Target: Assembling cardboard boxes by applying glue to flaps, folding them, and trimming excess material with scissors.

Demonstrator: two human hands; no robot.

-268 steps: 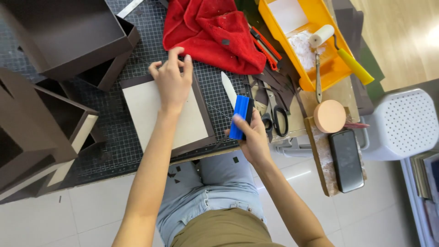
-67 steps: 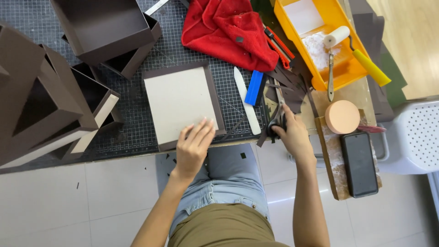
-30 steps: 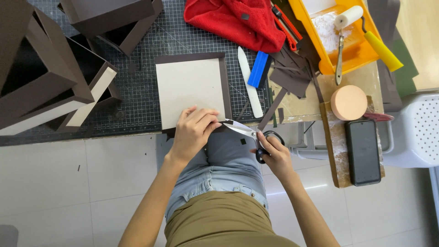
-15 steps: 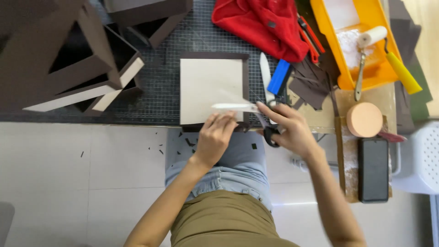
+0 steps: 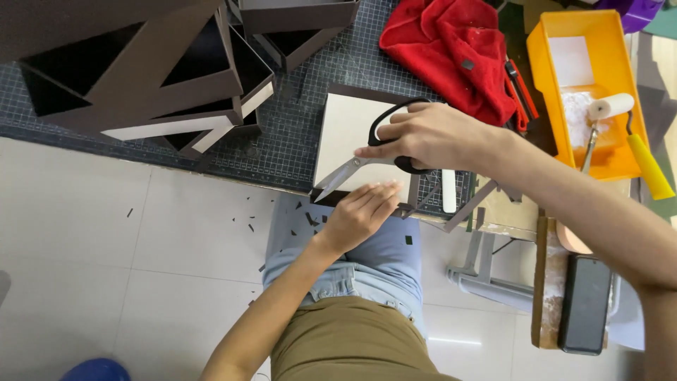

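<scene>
Right hand [image 5: 430, 137] grips black-handled steel scissors [image 5: 374, 159], fingers through loops; blades parted, tips lower left, long axis near-horizontal. Left hand [image 5: 360, 212] flat, fingers together, pressing square beige board [image 5: 352, 134], dark-brown border, frame centre.

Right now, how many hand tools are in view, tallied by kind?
Black-handled steel scissors, in the right hand: 1
Yellow-handled white paint roller in the yellow plastic tray: 1
Red-handled tool beside the red cloth: 1
Total: 3
</scene>
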